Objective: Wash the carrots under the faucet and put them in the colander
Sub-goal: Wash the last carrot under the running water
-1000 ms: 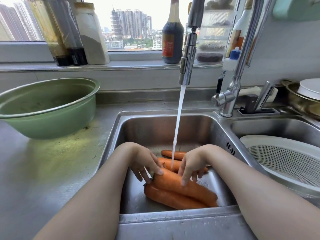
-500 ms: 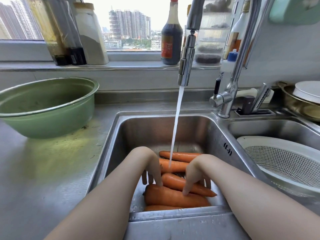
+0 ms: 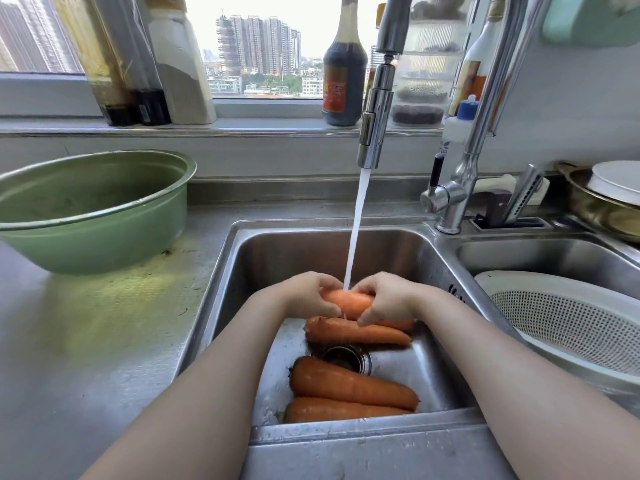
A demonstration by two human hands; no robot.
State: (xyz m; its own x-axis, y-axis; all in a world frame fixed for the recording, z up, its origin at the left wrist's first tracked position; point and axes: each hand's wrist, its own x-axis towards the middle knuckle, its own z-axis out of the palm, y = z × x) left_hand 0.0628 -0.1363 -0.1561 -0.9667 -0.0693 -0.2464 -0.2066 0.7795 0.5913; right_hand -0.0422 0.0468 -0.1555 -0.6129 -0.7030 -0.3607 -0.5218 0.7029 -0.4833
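Under the faucet (image 3: 375, 133), the water stream (image 3: 354, 244) landed on the held carrot (image 3: 348, 301), which was gripped crosswise over the sink (image 3: 277, 251). Left hand (image 3: 304, 297) curled round one end and right hand (image 3: 386, 301) round the other, fingers closed on it. Both ends were hidden and only the middle showed. Fingertips were mostly tucked under, hard to make out.

Second carrot (image 3: 356, 335) lay on the sink floor just below the hands, behind the drain (image 3: 346, 358). An orange sliver showed at the right hand's lower edge; could not tell whether it was the held carrot's tip or another one. Third carrot (image 3: 353, 384) lay in front of the drain. Fourth carrot (image 3: 341, 411) touched it, its lower side cut off by the sink's front lip.

White colander (image 3: 519, 277) sat in the right basin, apart from the hands, its right part cut by the frame edge. Faucet top ran out of frame. Green basin (image 3: 93, 216) stood on the counter at left, also cropped. Dark sauce bottle (image 3: 344, 74) stood on the windowsill, label unreadable.
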